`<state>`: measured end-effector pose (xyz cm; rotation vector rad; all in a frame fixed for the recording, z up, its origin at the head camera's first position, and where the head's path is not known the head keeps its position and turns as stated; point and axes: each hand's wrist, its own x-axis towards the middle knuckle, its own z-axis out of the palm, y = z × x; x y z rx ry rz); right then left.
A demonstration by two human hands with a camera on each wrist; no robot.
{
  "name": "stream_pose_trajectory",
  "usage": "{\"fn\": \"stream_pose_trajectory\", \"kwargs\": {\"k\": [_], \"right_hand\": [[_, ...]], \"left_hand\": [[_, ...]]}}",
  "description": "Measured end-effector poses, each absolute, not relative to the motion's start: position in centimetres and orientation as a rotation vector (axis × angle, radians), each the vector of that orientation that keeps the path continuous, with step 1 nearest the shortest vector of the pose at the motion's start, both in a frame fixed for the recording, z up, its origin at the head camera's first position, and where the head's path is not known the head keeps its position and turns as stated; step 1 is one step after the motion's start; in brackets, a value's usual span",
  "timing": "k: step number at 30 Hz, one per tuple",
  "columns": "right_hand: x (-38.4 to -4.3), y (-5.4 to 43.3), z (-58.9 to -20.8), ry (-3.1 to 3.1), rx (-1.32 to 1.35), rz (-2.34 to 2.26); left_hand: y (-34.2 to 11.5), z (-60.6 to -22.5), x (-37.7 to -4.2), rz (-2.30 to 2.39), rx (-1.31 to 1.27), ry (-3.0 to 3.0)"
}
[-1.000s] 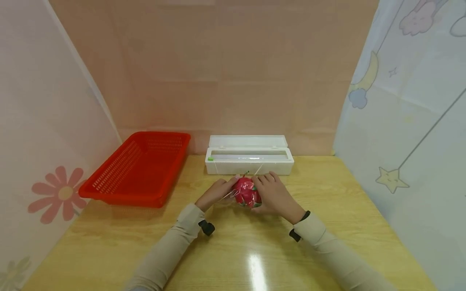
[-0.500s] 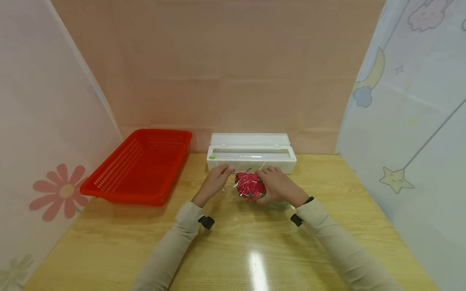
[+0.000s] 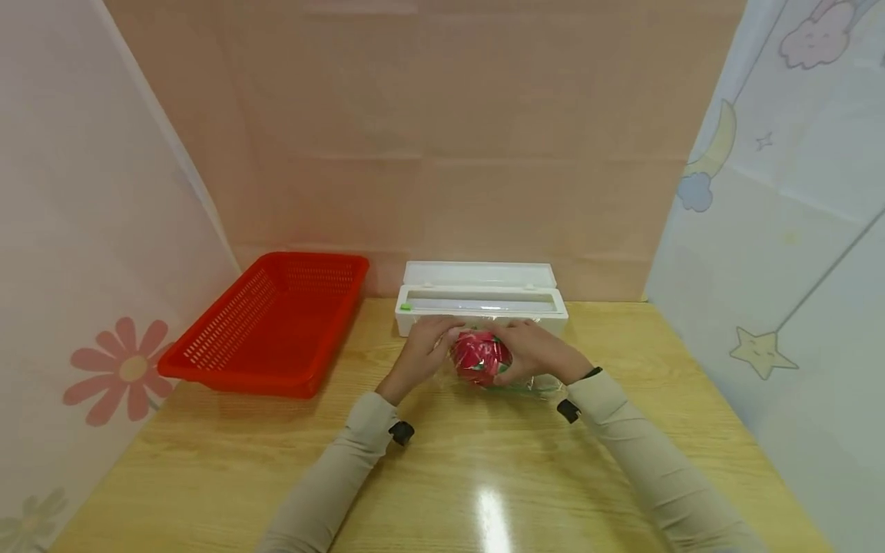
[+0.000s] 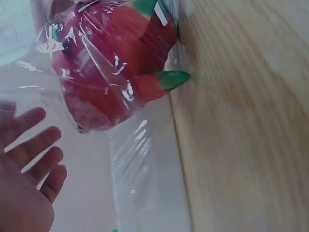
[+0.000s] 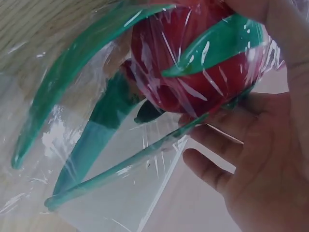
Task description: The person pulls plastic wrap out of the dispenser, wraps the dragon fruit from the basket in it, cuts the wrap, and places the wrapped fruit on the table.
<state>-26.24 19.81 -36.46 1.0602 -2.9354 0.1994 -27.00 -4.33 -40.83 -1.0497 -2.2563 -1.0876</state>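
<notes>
A red dragon fruit (image 3: 480, 359) with green-tipped scales sits between the two hands, wrapped in clear cling film (image 3: 546, 386). My right hand (image 3: 542, 352) grips its right side, thumb at the near side and fingers at the back; in the right wrist view, long green scales (image 5: 101, 125) trail out under the film. At the fruit's left is my left hand (image 3: 417, 355). In the left wrist view its fingers (image 4: 36, 152) are spread and loosely bent, apart from the fruit's body, beside the film. Its thumb is not clear there.
Just behind the hands stands a white cling film dispenser (image 3: 408, 326), lid up, with a roll inside and a green slider (image 3: 406, 307) at its left end. A red plastic basket (image 3: 314, 376) rests on the wooden table (image 3: 387, 499) at the left.
My left hand moved from the fruit's left side outward and back with film, then came in again toward the fruit. The fruit turned slightly and shifted a little right in my right hand.
</notes>
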Motion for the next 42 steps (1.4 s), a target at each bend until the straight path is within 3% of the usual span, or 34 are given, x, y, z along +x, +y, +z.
{"fn": "stream_pose_trajectory", "kwargs": {"k": [10, 24, 35, 42], "right_hand": [[-26.0, 21.3, -36.6, -2.809, 1.068, 0.224], [-26.9, 21.9, -36.9, -2.849, 1.067, 0.394], [-26.4, 23.0, -36.4, -2.932, 1.007, 0.425], [-26.5, 23.1, -34.8, -2.861, 0.986, 0.489]], "left_hand": [[-2.8, -40.7, -25.3, -0.614, -1.09, -2.562], [-3.4, -41.1, -27.3, -1.055, -0.974, -2.495], [-8.2, -42.9, -31.0, -1.21, -0.362, -2.122], [-9.7, -44.1, -32.6, -1.327, -0.293, -2.224]]}}
